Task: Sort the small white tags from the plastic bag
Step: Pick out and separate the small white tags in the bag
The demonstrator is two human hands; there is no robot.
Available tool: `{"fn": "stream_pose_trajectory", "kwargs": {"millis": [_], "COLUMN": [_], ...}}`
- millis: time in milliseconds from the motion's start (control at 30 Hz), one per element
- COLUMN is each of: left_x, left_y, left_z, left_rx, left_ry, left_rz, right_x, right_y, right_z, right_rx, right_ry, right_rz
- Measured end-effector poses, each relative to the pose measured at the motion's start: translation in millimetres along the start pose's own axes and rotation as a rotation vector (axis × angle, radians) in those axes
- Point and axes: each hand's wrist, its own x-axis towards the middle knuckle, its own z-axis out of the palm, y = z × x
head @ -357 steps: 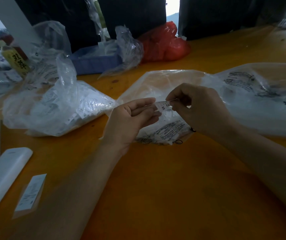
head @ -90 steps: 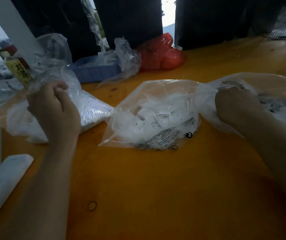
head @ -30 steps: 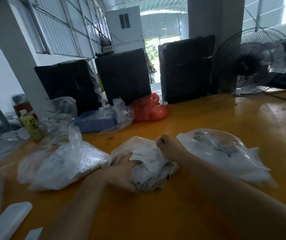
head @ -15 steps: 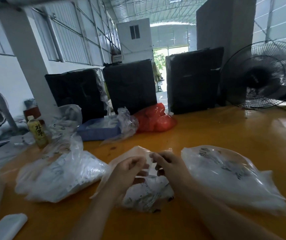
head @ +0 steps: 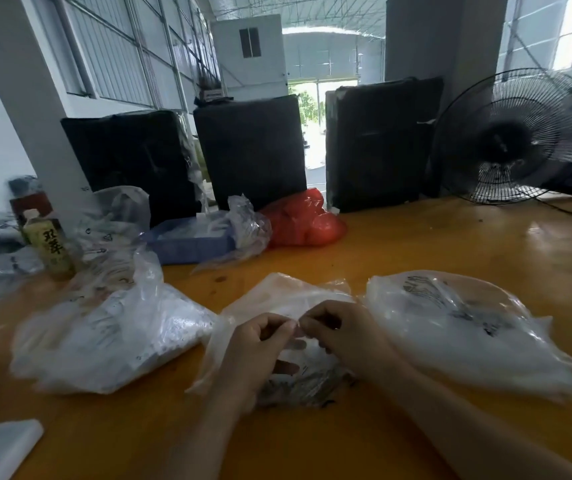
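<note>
A clear plastic bag (head: 277, 294) with small white tags inside lies on the orange table (head: 312, 445), right in front of me. Both hands are raised just above it, fingertips touching. My left hand (head: 256, 344) and my right hand (head: 343, 336) pinch a small pale piece (head: 298, 332) between them. It looks like one white tag, though blur hides its detail. A fuller bag of tags (head: 111, 330) lies to the left. Another clear printed bag (head: 457, 330) lies to the right.
A drink bottle (head: 50, 249), a blue tray (head: 187, 242) and a red bag (head: 303, 220) stand along the far side. Behind them are black wrapped bundles (head: 253, 150) and a floor fan (head: 516, 136). A flat white object (head: 0, 445) lies at the near left.
Both hands came off the side bags, pressed into the middle bag, then lifted and met above it, pinching a small piece. The camera tilted up, showing the hall.
</note>
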Motion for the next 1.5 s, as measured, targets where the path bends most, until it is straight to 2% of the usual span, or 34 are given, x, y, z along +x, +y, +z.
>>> {"fn": "stream_pose_trajectory", "kwargs": {"millis": [233,367,500,600,733,900,1067,1133,1233,1300,1500], "left_x": [1.0,3.6,2.4,1.0,-3.7,-8.9,-9.5,-8.0,-6.5,-5.4,-8.6], "left_y": [-4.7,-2.9,1.3,2.5,2.4,4.4,5.4,5.5,5.2,4.2,6.2], "left_z": [0.1,0.6,0.3,-0.5,-0.3,0.4,1.2,1.3,1.5,2.1,4.3], "left_rx": [-0.193,-0.3,-0.543,-0.682,-0.733,-0.526,-0.503,-0.577,-0.658,-0.655,-0.544], "left_ry": [0.021,0.084,0.085,0.092,0.077,0.084,0.103,0.12,0.136,0.134,0.137], "left_rz": [-0.061,-0.063,-0.092,-0.085,-0.071,-0.078,-0.076,-0.078,-0.102,-0.109,-0.108], "right_x": [1.5,1.2,1.0,5.0,11.1,11.9,11.0,8.8,3.0,-1.7,-6.8], "right_y": [0.1,2.7,7.0,12.6,18.8,24.0,18.8,13.5,5.7,0.9,-0.5], "right_z": [5.5,7.7,13.4,9.5,9.9,19.9,19.1,16.5,5.9,-1.3,-11.4], "right_rx": [-0.075,-0.121,-0.292,-0.476,-0.748,-0.945,-0.843,-0.677,-0.259,-0.055,0.23], "right_ry": [0.137,0.135,0.068,0.098,-0.013,-0.057,0.028,0.096,0.236,0.243,0.271], "right_rz": [-0.001,-0.042,-0.047,-0.101,-0.101,-0.068,-0.125,-0.128,-0.035,0.032,0.103]}}
